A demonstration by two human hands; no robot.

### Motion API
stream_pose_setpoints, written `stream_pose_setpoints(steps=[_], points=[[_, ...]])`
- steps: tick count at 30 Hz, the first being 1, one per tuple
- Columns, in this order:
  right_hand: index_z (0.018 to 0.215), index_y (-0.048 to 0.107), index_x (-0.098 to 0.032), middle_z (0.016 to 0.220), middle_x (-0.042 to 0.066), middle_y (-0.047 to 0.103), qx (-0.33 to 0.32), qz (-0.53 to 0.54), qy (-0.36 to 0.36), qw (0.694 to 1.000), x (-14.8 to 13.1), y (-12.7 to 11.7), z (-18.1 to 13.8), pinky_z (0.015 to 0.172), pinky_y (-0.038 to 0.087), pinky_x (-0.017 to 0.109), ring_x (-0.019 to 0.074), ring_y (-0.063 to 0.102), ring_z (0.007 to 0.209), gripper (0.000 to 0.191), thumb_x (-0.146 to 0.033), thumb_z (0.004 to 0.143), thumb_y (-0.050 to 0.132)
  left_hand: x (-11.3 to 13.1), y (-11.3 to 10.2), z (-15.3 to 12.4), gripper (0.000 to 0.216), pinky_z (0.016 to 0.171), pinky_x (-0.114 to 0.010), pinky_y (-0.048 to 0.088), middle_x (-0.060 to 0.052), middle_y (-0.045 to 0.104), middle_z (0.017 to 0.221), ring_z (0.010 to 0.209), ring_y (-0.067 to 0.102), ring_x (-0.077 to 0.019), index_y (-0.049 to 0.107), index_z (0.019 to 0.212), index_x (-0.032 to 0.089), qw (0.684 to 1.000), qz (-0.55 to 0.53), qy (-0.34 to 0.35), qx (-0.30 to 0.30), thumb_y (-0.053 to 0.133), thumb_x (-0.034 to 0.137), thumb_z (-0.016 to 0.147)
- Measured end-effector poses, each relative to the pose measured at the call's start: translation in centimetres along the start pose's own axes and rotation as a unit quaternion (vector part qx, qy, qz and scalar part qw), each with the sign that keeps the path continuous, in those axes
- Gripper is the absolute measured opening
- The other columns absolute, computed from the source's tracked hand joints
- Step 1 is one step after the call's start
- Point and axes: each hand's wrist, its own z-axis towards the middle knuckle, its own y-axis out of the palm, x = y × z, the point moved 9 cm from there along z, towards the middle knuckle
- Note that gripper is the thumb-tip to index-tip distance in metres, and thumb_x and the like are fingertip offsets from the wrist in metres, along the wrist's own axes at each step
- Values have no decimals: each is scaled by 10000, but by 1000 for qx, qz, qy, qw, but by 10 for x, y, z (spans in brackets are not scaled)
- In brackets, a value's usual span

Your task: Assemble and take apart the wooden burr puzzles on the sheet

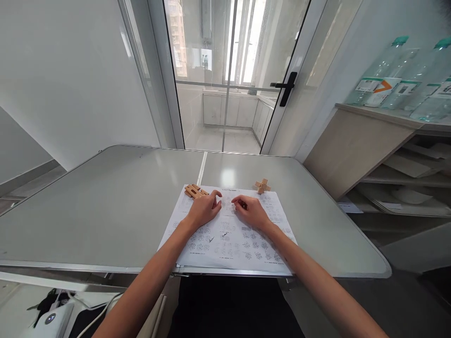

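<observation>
A printed sheet of diagrams [229, 239] lies on the grey folding table [105, 206]. My left hand [204, 209] rests on the sheet's upper part with its fingers curled and the index finger stretched forward, just right of a flat stack of wooden puzzle pieces [195, 191]. My right hand [251, 211] lies opposite it, fingers bent with the tips toward the left hand; nothing shows in either hand. An assembled wooden cross puzzle [262, 186] stands at the sheet's top right corner, apart from both hands.
A glass door with a black handle [286, 87] stands behind the table. On the right a wooden shelf unit [355, 141] carries water bottles [384, 75]. A white device with cables [52, 319] lies below the table's near left edge.
</observation>
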Motion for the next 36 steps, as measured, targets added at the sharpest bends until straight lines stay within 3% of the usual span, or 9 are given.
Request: stream_pose_setpoints(steps=[11,18,23,25,28,32,36], points=[[961,751,-207,775,13,727,-1,0,8,1000,2,1,0,657,450,304,168,586,658,203,-243,944,552,-12,-7,1,161,588,-299,371,10,699,709,654,659,-210,633,1064,220,998,9,-48,31,519,294,978],[964,751,-205,766,16,722,5,16,13,1000,3,0,1,660,459,304,172,611,672,206,-268,946,555,0,-1,-1,176,628,-303,425,24,707,711,656,674,-202,645,1098,233,1000,-2,11,-7,528,290,980],[981,716,-202,741,8,707,54,103,89,989,20,-8,2,603,451,295,154,571,607,207,-365,957,592,7,1,-2,172,645,-300,444,26,712,714,647,674,-190,647,1095,232,999,-10,42,-27,527,283,982],[947,695,-196,747,10,692,84,176,144,970,33,-13,1,542,435,280,140,547,575,255,-445,941,639,8,0,-2,168,648,-301,443,23,712,718,649,674,-189,642,1089,229,999,-11,45,-26,522,287,988],[891,675,-197,735,-1,641,119,325,224,911,53,-16,-3,435,373,247,116,505,532,360,-554,887,717,8,1,-2,158,655,-301,443,23,711,723,660,679,-188,637,1080,229,999,-13,47,-24,520,289,992],[860,671,-201,697,-10,606,150,472,253,831,66,-20,-4,379,348,234,99,473,502,422,-610,847,777,7,2,-2,157,653,-302,445,25,706,718,661,679,-189,637,1079,233,998,-15,48,-23,517,288,995],[882,674,-199,691,-10,599,164,559,264,769,76,-20,-3,374,361,213,83,458,482,424,-621,911,706,7,2,-2,159,645,-301,444,23,710,725,663,680,-190,640,1082,234,998,-14,51,-24,521,288,992]])
